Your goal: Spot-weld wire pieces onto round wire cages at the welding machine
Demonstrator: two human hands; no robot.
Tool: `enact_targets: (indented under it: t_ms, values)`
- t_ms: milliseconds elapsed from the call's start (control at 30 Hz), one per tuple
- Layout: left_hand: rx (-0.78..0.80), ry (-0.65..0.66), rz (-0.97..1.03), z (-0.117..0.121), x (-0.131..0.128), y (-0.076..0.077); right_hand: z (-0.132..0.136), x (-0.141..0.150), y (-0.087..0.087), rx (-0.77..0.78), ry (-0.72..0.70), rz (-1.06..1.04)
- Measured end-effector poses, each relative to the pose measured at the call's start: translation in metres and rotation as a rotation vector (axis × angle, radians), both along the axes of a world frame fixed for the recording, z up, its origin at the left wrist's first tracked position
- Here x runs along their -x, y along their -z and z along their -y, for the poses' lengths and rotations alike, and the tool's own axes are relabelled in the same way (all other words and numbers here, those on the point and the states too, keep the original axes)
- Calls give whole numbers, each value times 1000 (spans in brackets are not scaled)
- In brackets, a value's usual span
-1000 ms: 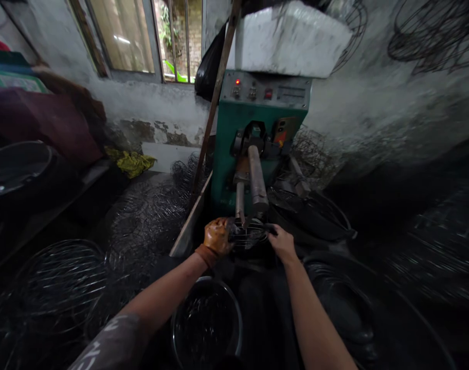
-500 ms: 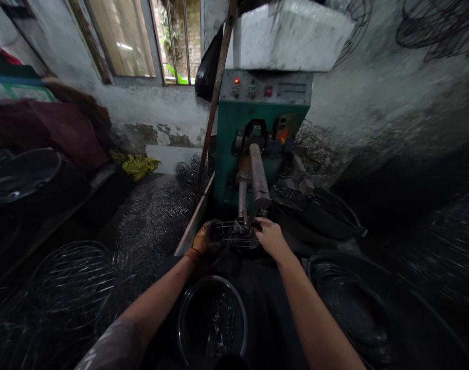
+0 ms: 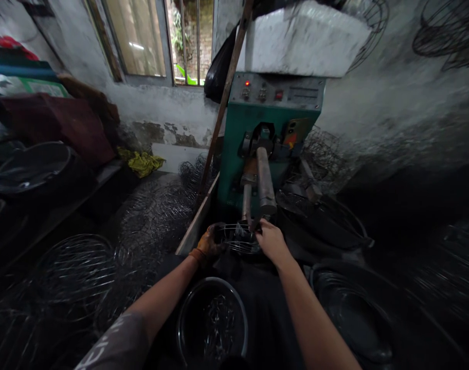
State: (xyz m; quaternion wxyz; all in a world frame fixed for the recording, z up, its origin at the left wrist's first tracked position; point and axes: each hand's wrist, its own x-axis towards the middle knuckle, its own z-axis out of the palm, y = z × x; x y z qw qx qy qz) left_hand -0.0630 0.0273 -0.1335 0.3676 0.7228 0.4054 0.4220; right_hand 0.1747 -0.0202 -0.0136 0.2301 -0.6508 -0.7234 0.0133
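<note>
A round wire frame (image 3: 240, 247) sits at the front of a green spot welder (image 3: 234, 133), around the tip of its lower arm (image 3: 247, 200). My left hand (image 3: 210, 242), in an orange and dark glove, is closed on the frame's left side. Bare, my right hand (image 3: 272, 240) has its fingers pinched together at the frame's right side, just under the thick upper arm (image 3: 265, 180). Whatever is between those fingertips is hidden. Below both hands, a dark bowl (image 3: 179, 334) contains many small shiny metal pieces.
Wire grids (image 3: 76, 267) and a heap of wire parts (image 3: 153, 205) lie to the left. A slanting bar (image 3: 229, 87) stands left of the welder. Dark basins (image 3: 358, 231) are on the right. A white foam box (image 3: 300, 41) rests on top of the welder.
The view has swung slightly left, so the welder appears farther right. Both hands stay at the wire frame, whose tilt looks slightly different.
</note>
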Motion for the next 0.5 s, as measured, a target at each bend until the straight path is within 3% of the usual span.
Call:
enact_targets:
  t_ms: [100,167,267,367,433,500]
  values:
    - [-20,-8,-14,1,1,1,4,-8,1,1,-22,-59]
    - [-34,-11,-53,5,5,-10,10,-24,3,3,-22,-164]
    - [-177,12,-151,15,6,-44,21,-53,10,13,92,-313]
    - [-364,51,-308,23,-9,-84,25,-67,19,114,220,-369]
    - [-362,39,-444,23,-25,-101,24,-67,22,168,260,-399]
    - [-283,-1,-550,20,-38,-107,23,-65,21,153,258,-419]
